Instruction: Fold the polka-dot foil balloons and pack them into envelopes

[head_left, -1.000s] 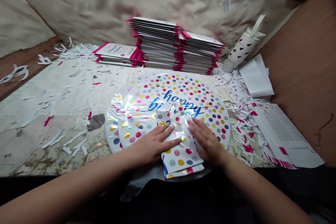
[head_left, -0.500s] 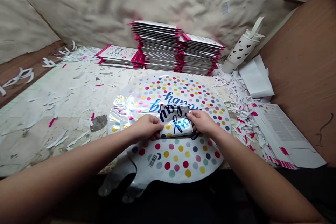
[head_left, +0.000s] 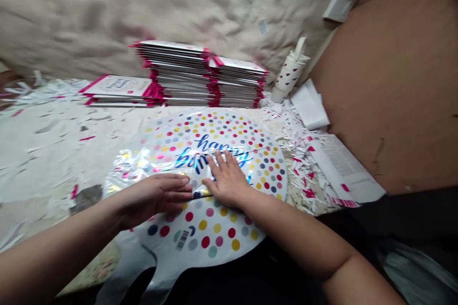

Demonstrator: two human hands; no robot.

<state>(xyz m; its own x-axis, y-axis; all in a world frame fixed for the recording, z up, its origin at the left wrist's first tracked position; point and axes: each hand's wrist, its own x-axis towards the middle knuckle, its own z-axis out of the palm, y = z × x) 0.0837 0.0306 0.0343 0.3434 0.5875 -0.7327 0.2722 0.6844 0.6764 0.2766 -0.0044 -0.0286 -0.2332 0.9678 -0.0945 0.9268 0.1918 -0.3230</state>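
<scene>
Two bare hands in head view: left hand and right hand lie open and flat, gripping nothing, on a polka-dot foil balloon, mid-table, its neck tab pointing near. Palms mostly hide the folded foil.

Blue script reading "happy birthday" runs across the dotted foil balloon, with "birthday" partly covered. A barcode sits near its lower edge, digits too small to read. Print on the pink-edged card packet and white printed sheet is too blurred.
</scene>
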